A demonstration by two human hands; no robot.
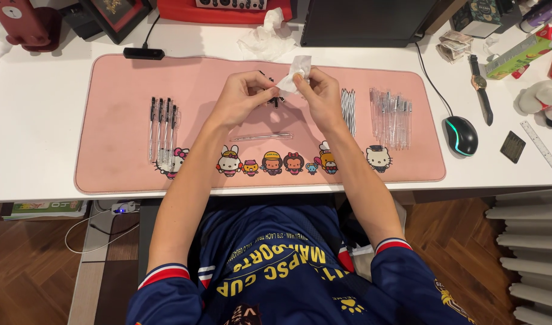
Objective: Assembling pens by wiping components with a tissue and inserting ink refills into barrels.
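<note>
Hands meet above the pink desk mat (119, 174): your left hand (240, 96) pinches a small black pen part (275, 99), and your right hand (319, 96) grips a white tissue (297, 69) against it. Assembled pens (163, 126) lie left on the counter (41, 120), clear pen barrels (390, 114) right.

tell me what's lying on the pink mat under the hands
One clear pen barrel lies on the mat below the left hand and right hand. The mat directly beneath the hands and tissue is covered.

Left hand (243, 96) pinching small black pen part (275, 98); right hand (317, 93) gripping white tissue (297, 71) above pink desk mat (119, 174); 4 assembled pens (163, 127) at left.
</note>
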